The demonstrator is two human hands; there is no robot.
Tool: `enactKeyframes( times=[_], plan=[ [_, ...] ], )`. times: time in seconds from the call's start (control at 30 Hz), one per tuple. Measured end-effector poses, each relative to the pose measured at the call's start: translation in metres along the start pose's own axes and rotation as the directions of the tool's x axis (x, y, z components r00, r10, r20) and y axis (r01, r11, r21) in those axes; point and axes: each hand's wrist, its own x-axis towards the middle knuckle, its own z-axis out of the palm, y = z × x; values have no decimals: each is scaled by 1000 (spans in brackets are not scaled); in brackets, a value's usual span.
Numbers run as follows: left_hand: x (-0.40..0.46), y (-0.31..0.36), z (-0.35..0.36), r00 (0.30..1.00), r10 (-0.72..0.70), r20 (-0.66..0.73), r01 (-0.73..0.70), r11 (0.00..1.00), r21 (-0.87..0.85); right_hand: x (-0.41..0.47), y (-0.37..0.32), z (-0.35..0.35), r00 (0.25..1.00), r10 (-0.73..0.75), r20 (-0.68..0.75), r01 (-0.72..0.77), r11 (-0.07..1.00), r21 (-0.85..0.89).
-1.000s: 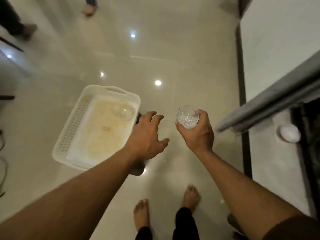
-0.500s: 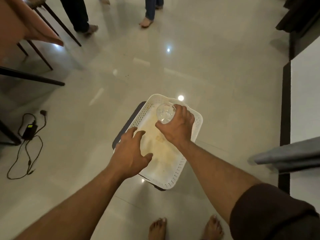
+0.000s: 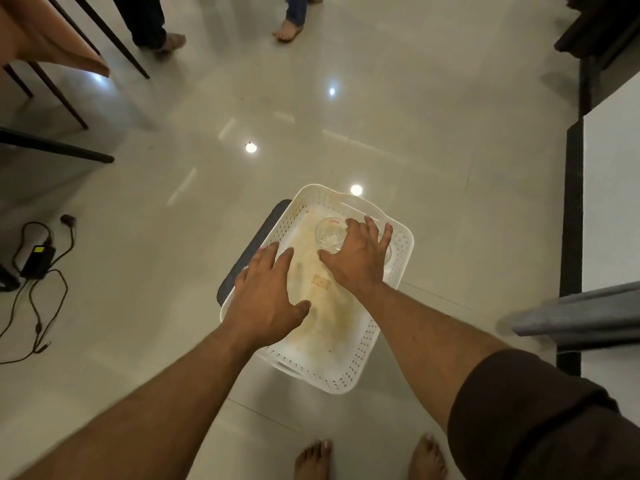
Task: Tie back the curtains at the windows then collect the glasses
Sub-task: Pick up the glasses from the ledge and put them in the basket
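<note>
- Two hands reach down over a white perforated basket [image 3: 349,372] on the tiled floor.
- Far left: black power adapter [image 3: 37,260] with trailing cord.
- Left hand [image 3: 268,299]: fingers straight and spread above the basket's left rim, holding nothing.
- Clear glass [image 3: 330,234]: inside the basket, toward its far end.
- Right hand [image 3: 358,261]: fingers splayed, thumb and forefinger around the glass; whether it grips cannot be told.
- Far right: grey curtain [image 3: 575,315].
</note>
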Motion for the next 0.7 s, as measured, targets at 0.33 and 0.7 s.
enactKeyframes(
  times=[0.33,0.7],
  plan=[
    [-5,92,9,990,141,4,-141,990,3,-39,69,-58,978,30,-205,22,969,244],
    [-9,337,129,850,448,277,-475,879,37,-147,367,-153,811,508,-289,-407,846,344]
  ],
)
